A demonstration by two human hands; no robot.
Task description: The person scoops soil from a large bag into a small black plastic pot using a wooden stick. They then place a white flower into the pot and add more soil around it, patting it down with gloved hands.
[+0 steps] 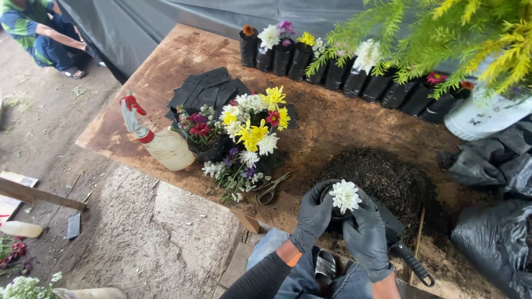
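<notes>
Both gloved hands, left hand [314,213] and right hand [366,235], wrap closed around a small black bag [334,217], steadying its white flower [344,195] upright beside the soil heap [382,177]

- Bare wood is left open in the middle of the table [332,124], between the flowers and the far row.
- The far edge is blocked by a row of black bags with flowers [354,77].
- The left side is filled by the flower bunch [249,135], spray bottle [160,144] and scissors [272,188].
- The near right corner is covered by the soil pile [388,177].
</notes>
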